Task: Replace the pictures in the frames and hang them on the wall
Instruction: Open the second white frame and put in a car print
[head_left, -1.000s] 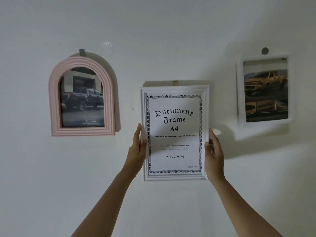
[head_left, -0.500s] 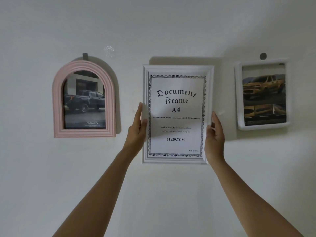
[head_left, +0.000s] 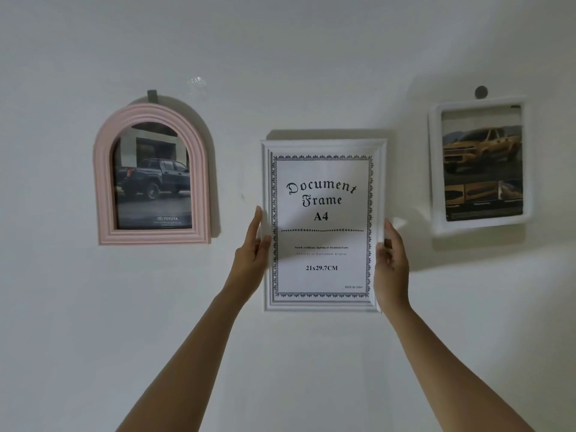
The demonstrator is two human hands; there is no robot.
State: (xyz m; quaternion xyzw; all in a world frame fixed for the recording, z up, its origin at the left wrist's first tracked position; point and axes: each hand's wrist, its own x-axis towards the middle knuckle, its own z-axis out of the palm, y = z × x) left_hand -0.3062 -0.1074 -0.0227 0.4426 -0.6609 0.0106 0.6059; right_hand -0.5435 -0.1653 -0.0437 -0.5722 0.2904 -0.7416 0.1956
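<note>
A white document frame (head_left: 322,304) with an "A4 Document Frame" sheet stands upright against the wall, in the middle between two hung frames. My left hand (head_left: 249,257) holds its left edge, fingers pointing up along the side and thumb on the front. At the same height on the right edge, my right hand (head_left: 391,263) grips with fingers wrapped round it. Whatever hook is behind the frame is hidden.
A pink arched frame (head_left: 103,182) with a dark pickup picture hangs at the left from a grey hook (head_left: 151,95). A white rounded frame (head_left: 434,169) with a yellow pickup picture hangs at the right under a round peg (head_left: 481,92). Bare wall lies below.
Both hands lifted the document frame up over the small wall hook that showed above it, then brought it down a little. The hook is now hidden behind the frame.
</note>
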